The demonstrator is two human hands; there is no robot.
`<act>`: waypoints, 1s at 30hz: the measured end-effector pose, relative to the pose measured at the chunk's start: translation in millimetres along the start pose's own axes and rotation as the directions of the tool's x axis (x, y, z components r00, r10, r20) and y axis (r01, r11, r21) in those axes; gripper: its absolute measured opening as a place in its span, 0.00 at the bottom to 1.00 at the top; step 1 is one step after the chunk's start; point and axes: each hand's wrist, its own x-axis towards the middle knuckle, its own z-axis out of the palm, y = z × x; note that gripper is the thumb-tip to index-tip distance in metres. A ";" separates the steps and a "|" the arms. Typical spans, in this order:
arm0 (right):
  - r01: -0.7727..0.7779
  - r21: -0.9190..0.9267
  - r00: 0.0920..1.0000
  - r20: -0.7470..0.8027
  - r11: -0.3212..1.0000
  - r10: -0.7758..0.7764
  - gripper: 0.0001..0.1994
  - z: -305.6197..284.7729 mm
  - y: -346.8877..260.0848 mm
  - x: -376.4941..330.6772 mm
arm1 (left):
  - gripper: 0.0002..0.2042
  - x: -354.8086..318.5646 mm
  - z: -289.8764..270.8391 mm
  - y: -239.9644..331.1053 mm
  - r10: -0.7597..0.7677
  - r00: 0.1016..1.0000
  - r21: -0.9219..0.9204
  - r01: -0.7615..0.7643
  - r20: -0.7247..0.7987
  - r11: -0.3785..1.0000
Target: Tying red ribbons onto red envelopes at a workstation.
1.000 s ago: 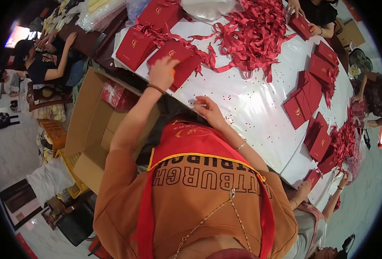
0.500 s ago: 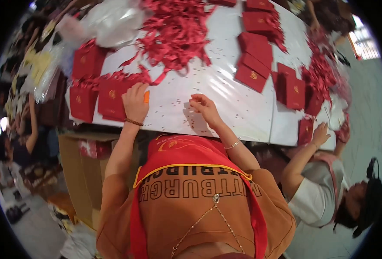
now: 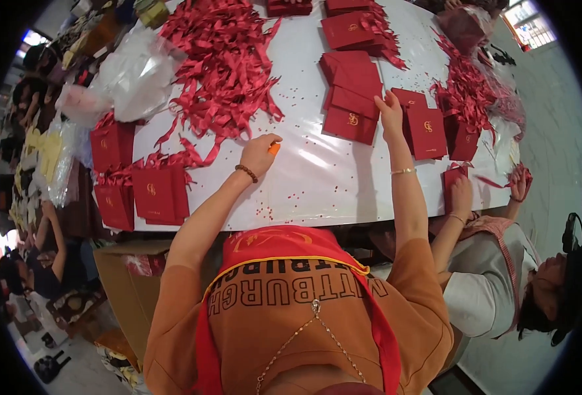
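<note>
My left hand [image 3: 259, 156] hovers over the white table just below a heap of red ribbons [image 3: 215, 72], its fingers curled around a small orange object [image 3: 274, 149], mostly hidden. At the right, my right hand [image 3: 389, 115] reaches up to the edge of a fanned pile of flat red paper bags [image 3: 350, 124] with gold print. Its fingertips are apart and meet the pile's right edge; no bag is visibly lifted. More red bags [image 3: 427, 133] lie just right of that hand.
Red bags with ribbon handles [image 3: 159, 194] stand at the table's left, near clear plastic wrap [image 3: 136, 72]. Tiny red bits [image 3: 295, 196] dot the white table [image 3: 317, 164]. A co-worker's hand [image 3: 460, 194] handles a red bag at right. An open cardboard box [image 3: 126, 283] sits below.
My right hand has gone from the table's middle up and right to the bag pile. My left hand has left the left-hand bags and moved right, still around the orange object.
</note>
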 end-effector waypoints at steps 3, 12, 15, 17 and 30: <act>0.012 -0.269 1.000 0.003 0.963 -0.011 0.24 -1.1 11.0 44.0 | 0.11 36.4 26.6 23.0 0.071 0.996 -0.143 -0.078 -0.052 0.987; 0.243 -0.641 0.958 0.277 0.728 -0.075 0.33 42.0 21.8 152.4 | 0.46 126.8 76.2 100.7 -0.300 0.954 0.130 0.299 -0.014 0.945; -0.113 -0.503 0.936 0.235 0.857 0.262 0.36 34.9 48.5 193.3 | 0.47 147.9 93.3 104.5 -0.320 0.947 0.033 0.318 0.043 0.947; -0.183 -0.406 0.885 0.328 0.895 0.330 0.41 38.1 56.6 199.1 | 0.49 154.7 110.0 87.7 -0.304 0.953 0.003 0.304 0.017 0.953; -0.432 -0.078 0.864 0.250 0.898 0.437 0.26 46.2 32.9 78.7 | 0.33 128.4 41.6 38.8 -0.133 0.972 -0.401 0.202 0.194 0.894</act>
